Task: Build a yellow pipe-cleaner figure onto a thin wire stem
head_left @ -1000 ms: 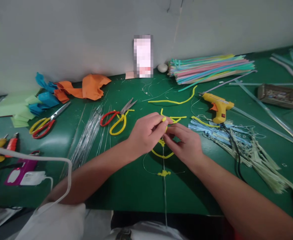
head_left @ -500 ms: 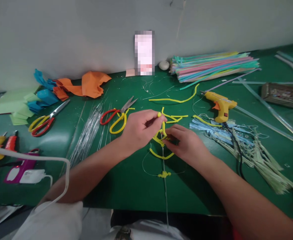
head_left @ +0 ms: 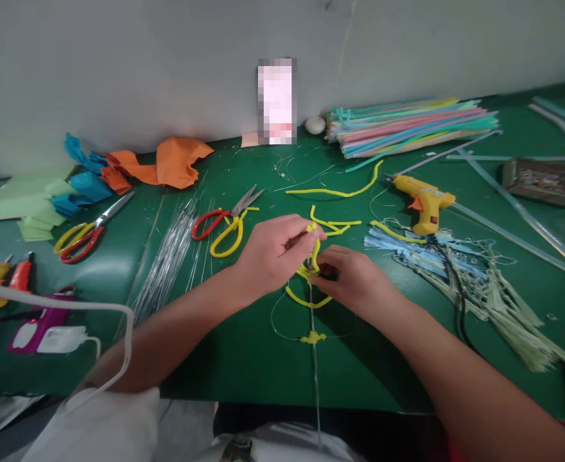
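Over the green table, my left hand pinches the upper end of a yellow pipe cleaner. My right hand is closed on the same pipe cleaner lower down, where it wraps a thin wire. A yellow loop hangs below the hands, and a small yellow knot sits further down the wire. The wire runs toward my body.
Red-and-yellow scissors and a bundle of thin wires lie left of the hands. A yellow glue gun, coloured pipe cleaners, pale tassels, loose yellow pieces, orange cloth and second scissors surround them.
Both hands have shifted slightly and turned the yellow pipe cleaner about the wire; my left hand's pinch rose, then came back down toward the right hand.
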Tool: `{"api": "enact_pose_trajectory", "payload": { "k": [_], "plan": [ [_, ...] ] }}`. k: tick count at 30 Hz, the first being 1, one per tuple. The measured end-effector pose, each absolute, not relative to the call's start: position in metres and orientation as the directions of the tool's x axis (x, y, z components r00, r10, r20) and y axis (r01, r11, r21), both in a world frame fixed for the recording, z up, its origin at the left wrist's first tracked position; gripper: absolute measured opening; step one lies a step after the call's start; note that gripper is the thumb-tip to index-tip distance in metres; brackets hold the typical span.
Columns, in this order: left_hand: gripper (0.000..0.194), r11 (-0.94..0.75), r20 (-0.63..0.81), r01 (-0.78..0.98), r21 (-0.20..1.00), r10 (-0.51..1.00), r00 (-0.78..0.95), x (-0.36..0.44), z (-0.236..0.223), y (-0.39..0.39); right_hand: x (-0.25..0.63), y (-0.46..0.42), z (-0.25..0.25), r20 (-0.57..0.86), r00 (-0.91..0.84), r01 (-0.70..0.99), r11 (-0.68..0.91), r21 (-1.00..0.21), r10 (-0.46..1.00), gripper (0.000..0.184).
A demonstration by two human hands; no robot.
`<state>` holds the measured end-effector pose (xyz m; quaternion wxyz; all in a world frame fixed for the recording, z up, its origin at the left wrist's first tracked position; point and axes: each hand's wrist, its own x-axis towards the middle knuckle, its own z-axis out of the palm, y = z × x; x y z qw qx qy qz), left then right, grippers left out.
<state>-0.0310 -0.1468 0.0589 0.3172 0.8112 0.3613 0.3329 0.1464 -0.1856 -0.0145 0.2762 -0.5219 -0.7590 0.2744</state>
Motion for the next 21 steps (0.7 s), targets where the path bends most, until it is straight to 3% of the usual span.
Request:
{"api": "enact_pose_trajectory", "payload": {
  "k": [8,14,21],
  "plan": [
    [0.026,-0.631,0.419,0.408,0.660,0.760,0.497,-0.0316,0.0603,-0.1485,0.1423,-0.1862,-0.0140,0.133,-0.277,0.672,0.290,-0.681,0.952,0.009],
    [0.022,-0.617,0.411,0.364,0.698,0.761,0.502,-0.0321,0.0625,-0.1497,0.1461,-0.1828,-0.0117,0.088,-0.426,0.638,0.369,-0.676,0.900,0.011],
    [0.022,-0.581,0.378,0.309,0.753,0.766,0.520,-0.0313,0.0654,-0.1524,0.1466,-0.1793,-0.0103,0.032,-0.445,0.658,0.351,-0.666,0.895,0.009]
  ]
}}
